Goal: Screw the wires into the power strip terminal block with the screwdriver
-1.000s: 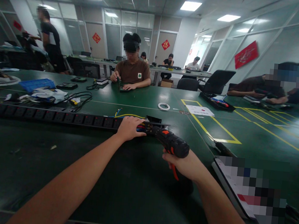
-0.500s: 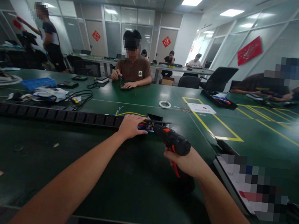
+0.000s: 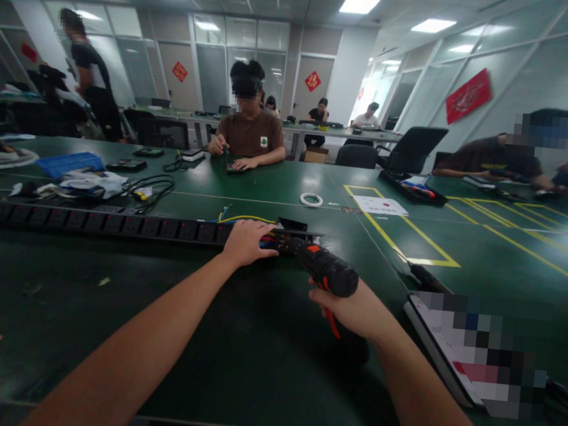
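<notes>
A long black power strip with a row of sockets lies across the green table. Near its right end my left hand grips it, fingers over the far side and thumb on the near side. Coloured wires show in the uncovered end section beside that hand. My right hand is closed round the handle of a black and orange cordless drill. The drill's nose points left at the uncovered end; whether the bit touches a screw is too small to tell. Yellow and blue wires lie behind the strip.
A white tape roll and a paper sheet lie beyond the strip. To the left are a blue tray and black cables. A partly blurred white object lies right. Co-workers sit across the table.
Both hands, the drill and the strip hold nearly the same positions. The view has shifted slightly. At the back left, a standing person's raised arm has come down.
</notes>
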`<state>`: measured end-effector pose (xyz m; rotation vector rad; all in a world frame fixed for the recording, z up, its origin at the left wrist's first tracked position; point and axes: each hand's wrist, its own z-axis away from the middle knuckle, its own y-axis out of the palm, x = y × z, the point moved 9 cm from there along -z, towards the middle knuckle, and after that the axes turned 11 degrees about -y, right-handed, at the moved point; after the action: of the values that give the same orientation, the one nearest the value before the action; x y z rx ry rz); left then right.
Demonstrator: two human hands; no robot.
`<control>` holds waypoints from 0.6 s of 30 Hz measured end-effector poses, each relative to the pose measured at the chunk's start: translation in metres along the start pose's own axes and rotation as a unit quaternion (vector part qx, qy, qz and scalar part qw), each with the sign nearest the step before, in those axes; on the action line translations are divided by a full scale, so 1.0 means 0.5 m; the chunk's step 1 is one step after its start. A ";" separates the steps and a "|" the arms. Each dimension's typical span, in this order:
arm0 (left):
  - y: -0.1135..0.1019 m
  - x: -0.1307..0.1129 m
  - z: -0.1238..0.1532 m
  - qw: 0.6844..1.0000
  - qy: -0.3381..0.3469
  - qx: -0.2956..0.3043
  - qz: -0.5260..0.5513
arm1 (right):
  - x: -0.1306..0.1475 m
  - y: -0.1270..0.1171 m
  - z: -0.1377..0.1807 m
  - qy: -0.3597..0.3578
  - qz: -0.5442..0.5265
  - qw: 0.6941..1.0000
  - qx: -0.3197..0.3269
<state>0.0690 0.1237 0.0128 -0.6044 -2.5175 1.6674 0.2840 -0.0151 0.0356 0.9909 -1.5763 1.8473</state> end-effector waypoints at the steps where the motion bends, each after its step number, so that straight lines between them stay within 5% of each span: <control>1: -0.001 -0.001 0.000 1.000 0.000 -0.001 -0.001 | 0.000 0.000 0.000 0.000 -0.001 1.000 0.001; 18: 0.000 -0.001 0.001 1.000 0.001 -0.005 -0.007 | -0.008 0.001 -0.005 -0.017 0.003 1.000 -0.001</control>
<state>0.0696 0.1232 0.0128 -0.5888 -2.5237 1.6491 0.2855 -0.0125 0.0320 1.0220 -1.6021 1.8411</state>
